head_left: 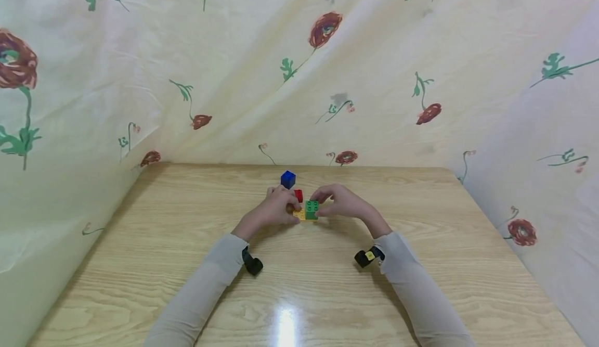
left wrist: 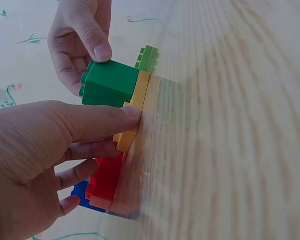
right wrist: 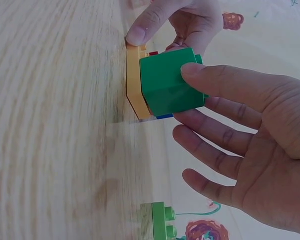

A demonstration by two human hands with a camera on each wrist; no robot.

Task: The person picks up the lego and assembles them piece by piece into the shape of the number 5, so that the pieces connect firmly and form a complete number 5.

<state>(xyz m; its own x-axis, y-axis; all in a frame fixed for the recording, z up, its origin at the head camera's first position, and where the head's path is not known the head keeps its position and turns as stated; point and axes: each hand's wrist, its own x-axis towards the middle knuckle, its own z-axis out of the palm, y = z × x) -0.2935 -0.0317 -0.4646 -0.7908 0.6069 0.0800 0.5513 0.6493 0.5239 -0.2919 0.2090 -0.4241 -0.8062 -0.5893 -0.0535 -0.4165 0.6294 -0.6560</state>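
Observation:
A tall dark green block (head_left: 311, 210) stands on one end of a flat yellow-orange brick (right wrist: 133, 75), which lies on the table. My left hand (head_left: 276, 209) pinches the other end of that yellow-orange brick, thumb on its near side. On the right, my right hand (head_left: 345, 201) holds the dark green block between thumb and fingers; its other fingers (right wrist: 209, 186) are spread. The right wrist view shows the green block seated close against the yellow-orange brick; whether it is fully pressed down I cannot tell.
Just beyond my left hand are a red block (left wrist: 106, 182) and a blue block (head_left: 288, 179). A light green brick (right wrist: 159, 221) lies past the right hand, hidden in the head view. Flowered cloth (head_left: 262, 76) borders the wooden table (head_left: 304, 295).

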